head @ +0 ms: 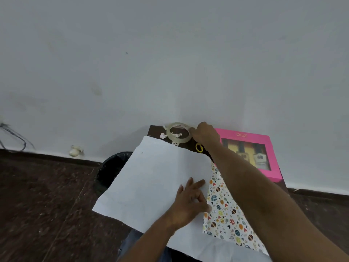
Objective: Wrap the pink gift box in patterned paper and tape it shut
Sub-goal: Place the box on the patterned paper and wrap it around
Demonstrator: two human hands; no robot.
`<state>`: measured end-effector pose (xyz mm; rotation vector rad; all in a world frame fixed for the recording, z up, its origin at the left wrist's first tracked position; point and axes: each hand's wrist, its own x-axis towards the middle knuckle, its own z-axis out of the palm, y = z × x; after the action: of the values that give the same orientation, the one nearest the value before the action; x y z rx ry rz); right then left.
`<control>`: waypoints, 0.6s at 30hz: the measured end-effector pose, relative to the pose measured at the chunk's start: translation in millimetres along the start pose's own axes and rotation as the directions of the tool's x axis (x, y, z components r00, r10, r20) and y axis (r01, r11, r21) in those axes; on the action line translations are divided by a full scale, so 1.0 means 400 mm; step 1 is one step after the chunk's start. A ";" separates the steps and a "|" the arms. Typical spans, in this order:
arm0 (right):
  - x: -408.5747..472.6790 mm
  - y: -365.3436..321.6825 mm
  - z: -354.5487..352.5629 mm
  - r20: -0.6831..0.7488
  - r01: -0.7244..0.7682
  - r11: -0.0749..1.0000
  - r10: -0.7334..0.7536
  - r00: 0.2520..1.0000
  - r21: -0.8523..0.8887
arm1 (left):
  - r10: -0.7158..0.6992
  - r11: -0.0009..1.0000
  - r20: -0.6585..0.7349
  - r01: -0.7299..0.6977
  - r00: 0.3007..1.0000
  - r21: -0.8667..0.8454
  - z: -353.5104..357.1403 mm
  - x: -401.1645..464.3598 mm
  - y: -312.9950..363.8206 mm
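Observation:
The patterned paper lies white side up over the small dark table, with its egg-and-heart printed side folded up at the right. My left hand rests on the white sheet beside that fold, fingers spread. My right hand reaches to the table's far edge and grips the rim of the clear tape roll. The pink gift box, with a clear window showing bottles, stands at the right against the wall, partly hidden behind my right forearm.
A small yellow ring lies on the dark table under my right wrist. Torn paper scraps lie around the tape roll. A black bin stands below the table's left side. A white wall rises right behind the table.

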<state>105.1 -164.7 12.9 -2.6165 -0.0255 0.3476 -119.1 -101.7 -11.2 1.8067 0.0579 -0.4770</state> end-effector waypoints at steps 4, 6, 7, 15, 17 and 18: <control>-0.062 0.049 -0.076 -0.192 0.230 0.964 -0.203 0.960 0.133 | -0.001 1.000 -0.020 0.001 1.000 -0.005 0.002 -0.008 0.010; -0.121 0.094 -0.133 -0.264 0.369 0.917 -0.322 0.909 0.152 | 0.000 1.000 -0.044 -0.001 0.999 -0.025 0.004 -0.013 0.018; -0.152 0.126 -0.162 -0.269 0.403 0.907 -0.360 0.893 0.124 | 0.000 0.999 -0.054 -0.003 0.999 -0.041 0.006 -0.013 0.020; -0.379 0.485 -0.319 0.122 0.273 0.882 -0.245 0.962 -0.385 | 0.002 0.998 -0.067 -0.006 0.998 -0.061 0.017 -0.012 0.013; -0.416 0.527 -0.314 0.260 0.267 0.802 -0.145 0.955 -0.534 | -0.002 0.997 -0.065 -0.003 0.998 -0.080 0.016 -0.015 0.015; -0.425 0.544 -0.301 0.282 0.259 0.779 -0.110 0.953 -0.570 | 0.002 0.996 -0.069 -0.008 0.998 -0.084 0.015 -0.016 0.016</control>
<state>-39.2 -426.2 51.2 -3.1431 -0.5651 0.6686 -125.1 -108.0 -4.5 1.7398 0.1198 -0.4028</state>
